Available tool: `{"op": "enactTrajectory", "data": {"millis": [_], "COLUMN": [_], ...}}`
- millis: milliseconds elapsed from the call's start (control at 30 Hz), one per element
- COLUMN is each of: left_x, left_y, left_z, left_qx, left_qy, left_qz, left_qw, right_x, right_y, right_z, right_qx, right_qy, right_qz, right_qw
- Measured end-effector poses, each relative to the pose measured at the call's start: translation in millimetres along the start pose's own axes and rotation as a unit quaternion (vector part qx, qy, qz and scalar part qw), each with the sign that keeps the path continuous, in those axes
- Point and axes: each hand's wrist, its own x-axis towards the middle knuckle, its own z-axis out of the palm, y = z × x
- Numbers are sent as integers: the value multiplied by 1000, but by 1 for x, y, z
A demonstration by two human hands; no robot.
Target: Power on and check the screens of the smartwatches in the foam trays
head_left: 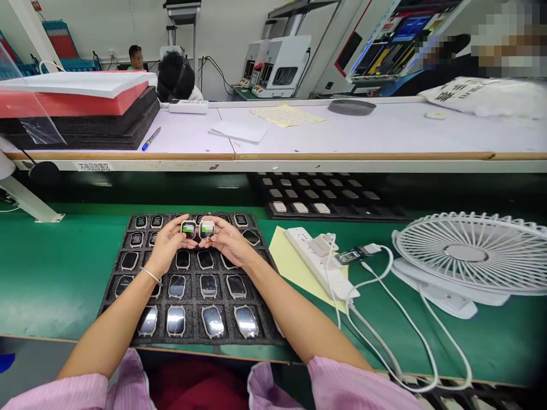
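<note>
My left hand (173,238) is closed on a smartwatch body (188,229) without a strap, its screen lit with a green patch. Beside it, my right hand (226,236) grips a second smartwatch body (207,229), lit in much the same way. Both are held side by side, screens toward me, above a black foam tray (192,290). Several more watch bodies lie face up in the tray's pockets, such as one watch (212,320) in the front row. My hands and forearms hide part of the tray.
Right of the tray are a yellow sheet (280,256), a white power strip (316,262) with cables, and a white fan (465,253). Another foam tray (337,212) sits under the shelf (299,139). Foam sheets (81,108) are stacked at upper left. Other people are beyond the shelf.
</note>
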Motion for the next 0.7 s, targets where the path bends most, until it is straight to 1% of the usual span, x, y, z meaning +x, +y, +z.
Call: {"op": "enactTrajectory", "data": {"millis": [233, 333, 400, 433, 500, 600, 700], "left_x": [-3, -4, 0, 4, 17, 45, 73], "left_y": [2, 4, 12, 19, 41, 89, 139], "left_z": [1, 0, 0, 1, 4, 14, 30], "left_qx": [7, 13, 15, 13, 7, -8, -20], "left_qy": [30, 29, 21, 14, -4, -43, -75], "left_qz": [-2, 7, 18, 28, 58, 118, 179], "left_qw": [1000, 999, 1000, 999, 998, 992, 981], "right_x": [-3, -3, -4, -4, -4, -5, -6], "right_y": [1, 1, 1, 2, 4, 8, 11], "right_z": [-7, -8, -8, -7, -6, -3, -2], "right_qx": [-3, -2, -5, -10, -29, -63, -74], "right_qy": [10, 12, 13, 13, 16, 22, 28], "right_qz": [7, 6, 14, 23, 47, 75, 77], "right_qw": [1000, 1000, 1000, 1000, 998, 995, 994]}}
